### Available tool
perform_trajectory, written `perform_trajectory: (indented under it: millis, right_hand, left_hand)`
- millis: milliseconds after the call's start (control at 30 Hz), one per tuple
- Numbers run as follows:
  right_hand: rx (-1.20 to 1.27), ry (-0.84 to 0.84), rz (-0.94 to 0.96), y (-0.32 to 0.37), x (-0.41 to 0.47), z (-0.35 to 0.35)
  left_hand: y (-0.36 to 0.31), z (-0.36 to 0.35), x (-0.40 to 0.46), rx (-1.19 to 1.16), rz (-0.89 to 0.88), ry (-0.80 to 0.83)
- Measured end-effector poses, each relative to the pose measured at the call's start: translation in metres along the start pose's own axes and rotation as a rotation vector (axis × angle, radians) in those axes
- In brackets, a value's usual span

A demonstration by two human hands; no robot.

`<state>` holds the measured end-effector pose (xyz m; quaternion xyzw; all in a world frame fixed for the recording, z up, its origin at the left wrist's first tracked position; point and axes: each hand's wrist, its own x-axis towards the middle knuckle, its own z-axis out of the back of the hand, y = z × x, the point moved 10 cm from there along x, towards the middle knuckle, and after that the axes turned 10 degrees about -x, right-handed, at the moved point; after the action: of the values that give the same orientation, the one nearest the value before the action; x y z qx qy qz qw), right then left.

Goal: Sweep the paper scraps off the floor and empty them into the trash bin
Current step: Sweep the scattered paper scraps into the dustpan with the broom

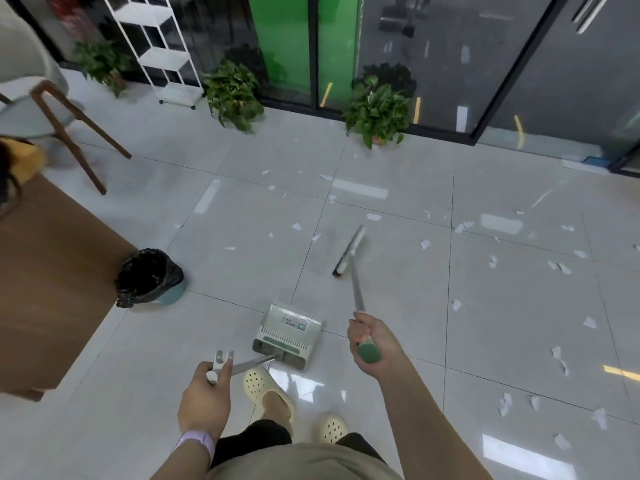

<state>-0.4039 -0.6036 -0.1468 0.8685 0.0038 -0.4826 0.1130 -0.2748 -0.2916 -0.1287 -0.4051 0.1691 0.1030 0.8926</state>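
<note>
Pale glossy tile floor [398, 341] fills most of the view, dark grout lines, ceiling-light reflections across it. Glass wall with dark frames [433, 64] along the far side, a green panel behind it. Brown wooden table [45, 278] at the left edge; a chair with wooden legs [69, 123] beyond it. White wire shelf rack on casters [156, 46] against the glass. 3 potted plants at the foot of the wall: left [100, 64], centre [232, 95], right [377, 112]. Trash bin [150, 277], lined with a black bag, stands on the floor just beside the table corner, well left of the dustpan. Dustpan [289, 336], grey with green trim, rests flat on the tile just ahead of the person's feet in cream perforated clogs [266, 393]; its metal handle runs back and left to the left hand [207, 396], whose fingers are curled round the top end of the handle; a lilac band on that wrist. Broom [349, 251]: head down on the floor ahead and right of the dustpan, not touching it, pole slanting back to the right hand [369, 336], which is wrapped tightly round the pole just above its green end cap. Paper scraps [491, 261], small and white, lie scattered over the tiles, thickest to the right of the broom, a few ahead of it and toward the plants.
</note>
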Motion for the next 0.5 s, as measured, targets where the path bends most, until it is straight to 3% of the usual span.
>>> perform_trajectory:
  millis: [200, 500]
  right_hand:
    - [-0.115, 0.099, -0.120, -0.025, 0.039, -0.112]
    - [-0.296, 0.118, -0.255, -0.064, 0.102, -0.238]
  left_hand:
    - [0.005, 0.034, 0.074, 0.003, 0.055, -0.058]
    - [0.015, 0.099, 0.186, -0.126, 0.199, -0.200]
